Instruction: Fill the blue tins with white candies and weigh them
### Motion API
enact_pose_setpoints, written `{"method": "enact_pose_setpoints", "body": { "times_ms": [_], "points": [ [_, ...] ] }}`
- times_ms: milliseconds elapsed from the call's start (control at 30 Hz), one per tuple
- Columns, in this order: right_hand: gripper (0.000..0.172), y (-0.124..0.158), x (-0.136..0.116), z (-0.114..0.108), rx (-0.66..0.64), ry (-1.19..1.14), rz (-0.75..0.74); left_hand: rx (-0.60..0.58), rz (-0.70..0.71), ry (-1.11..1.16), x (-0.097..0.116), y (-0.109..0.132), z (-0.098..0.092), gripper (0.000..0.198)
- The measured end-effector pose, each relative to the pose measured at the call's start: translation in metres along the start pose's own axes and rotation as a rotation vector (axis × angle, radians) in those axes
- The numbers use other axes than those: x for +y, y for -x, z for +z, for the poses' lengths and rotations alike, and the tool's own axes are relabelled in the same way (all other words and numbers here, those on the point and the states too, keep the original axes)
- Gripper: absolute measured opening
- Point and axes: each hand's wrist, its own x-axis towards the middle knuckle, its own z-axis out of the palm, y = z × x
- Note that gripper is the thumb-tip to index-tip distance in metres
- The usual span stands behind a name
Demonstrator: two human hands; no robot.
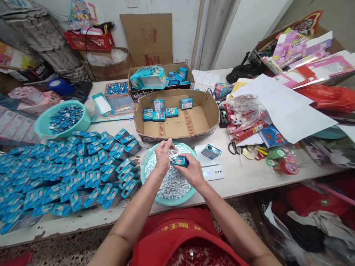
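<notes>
My right hand [191, 170] is closed on a small blue box [179, 161], held over a teal basin [166, 200] full of small white candies [172, 181]. My left hand [163, 154] hovers just left of the box with its fingers pinched together near the box's top; what they pinch is too small to name. Another small blue box [211, 151] sits on a white scale [210, 166] right of the basin.
Many empty blue boxes [69, 173] lie spread over the table's left. A cardboard tray [202, 118] behind the basin holds several closed boxes. A teal bowl [44, 125] of blue round pieces stands far left. Scissors [234, 147], tape and paper clutter the right.
</notes>
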Motion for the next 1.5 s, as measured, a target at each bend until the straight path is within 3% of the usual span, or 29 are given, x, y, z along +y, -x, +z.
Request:
{"method": "enact_pose_setpoints", "body": {
  "times_ms": [100, 267, 400, 533, 633, 767, 867, 1033, 1167, 1300, 1400, 1500],
  "points": [
    [0.035, -0.002, 0.0, -0.003, 0.017, 0.0, 0.011, -0.05, -0.041, -0.018, -0.001, 0.0, 0.001, 0.04],
    [0.034, -0.005, -0.003, -0.004, 0.02, -0.012, 0.017, -0.005, 0.003, -0.017, 0.001, 0.004, 0.007, 0.043],
    [0.035, -0.009, 0.0, -0.004, 0.02, -0.054, 0.073, -0.086, -0.033, 0.015, 0.007, 0.006, 0.011, 0.045],
    [0.04, -0.005, 0.008, -0.011, 0.006, -0.221, 0.149, 0.012, -0.023, 0.034, 0.004, -0.009, -0.006, 0.048],
    [0.044, 0.005, 0.016, -0.022, 0.045, -0.312, 0.191, 0.009, 0.045, -0.325, -0.017, -0.026, -0.033, 0.045],
    [0.043, 0.015, 0.024, -0.034, 0.102, -0.301, 0.222, -0.307, 0.263, -1.041, -0.058, -0.037, -0.058, 0.024],
    [0.043, 0.015, 0.023, -0.038, 0.11, -0.281, 0.228, -0.445, 0.331, -1.394, -0.076, -0.032, -0.056, 0.03],
    [0.045, 0.012, 0.02, -0.041, 0.171, -0.286, 0.263, -0.456, 0.183, -1.643, -0.078, -0.02, -0.047, 0.036],
    [0.044, 0.013, 0.018, -0.043, 0.187, -0.262, 0.256, -0.255, 0.056, -1.397, -0.078, -0.02, -0.052, 0.026],
    [0.042, 0.015, 0.017, -0.042, 0.173, -0.202, 0.206, -0.092, -0.141, -0.757, -0.067, -0.017, -0.05, 0.031],
    [0.039, 0.017, 0.016, -0.036, 0.141, -0.118, 0.148, -0.056, -0.328, -0.244, -0.041, -0.007, -0.038, 0.033],
    [0.036, 0.018, 0.013, -0.027, 0.104, -0.029, 0.059, -0.08, -0.349, 0.072, -0.013, 0.005, -0.023, 0.029]
  ]
}}
